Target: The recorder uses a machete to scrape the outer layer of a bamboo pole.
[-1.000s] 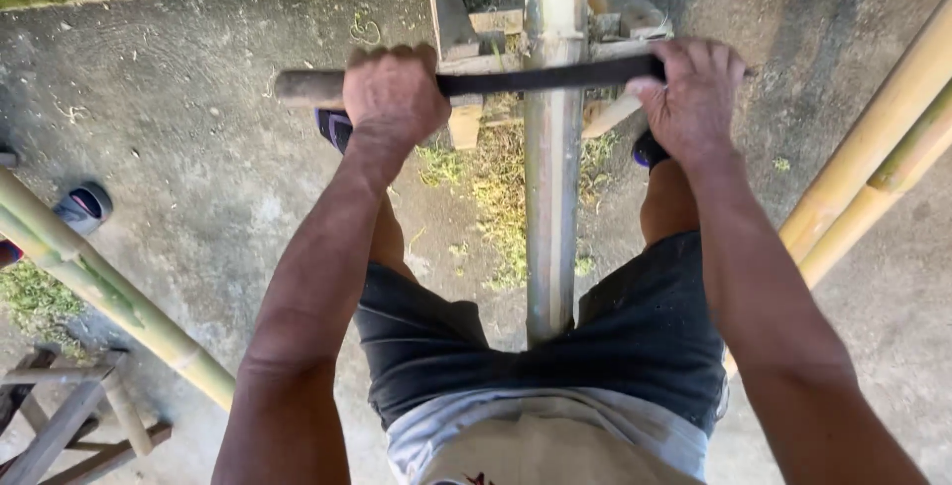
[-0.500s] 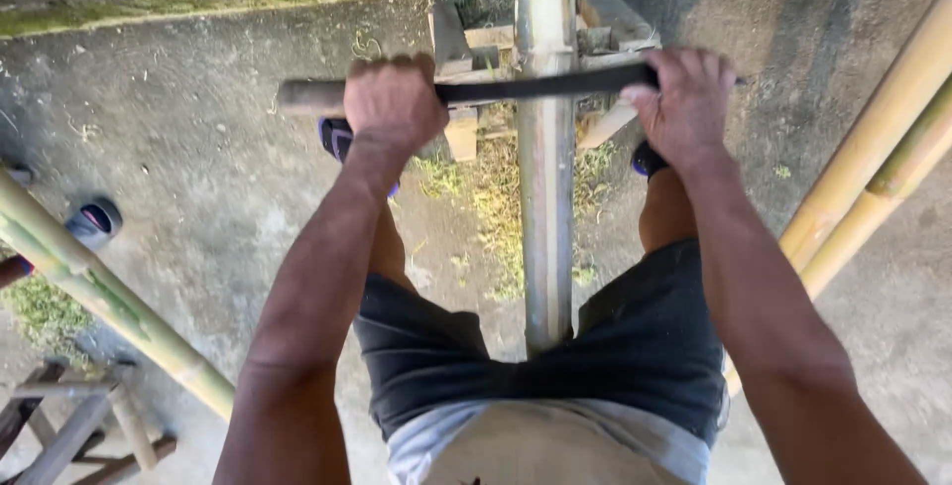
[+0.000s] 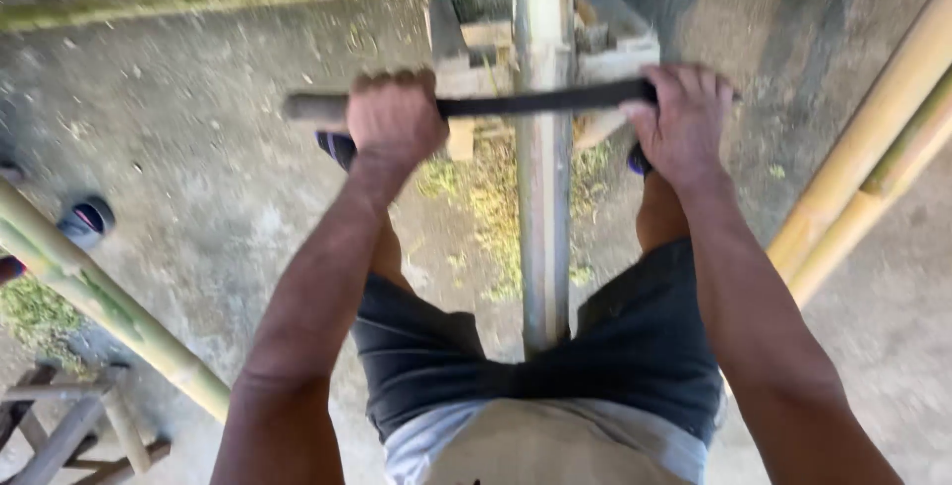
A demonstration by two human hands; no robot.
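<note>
Between the person's knees, a long pale pole runs away from the body toward a wooden stand at the far side. Across that pole lies a dark two-handled blade, set crosswise and touching the pole's upper face. On the left, the left hand is curled tight around the blade's rounded wooden handle, whose end sticks out further left. On the right, the right hand is wrapped just as firmly around the other end, fingers folded over the top. Both arms reach straight out from the body, which sits astride the pole in dark shorts.

Pale green shavings are scattered on the concrete floor under and beside the pole. At the left, a green bamboo stalk slants across the floor, with a dark sandal just beyond it and a small wooden frame in the near left corner. At the right, two yellow bamboo stalks lean side by side, touching.
</note>
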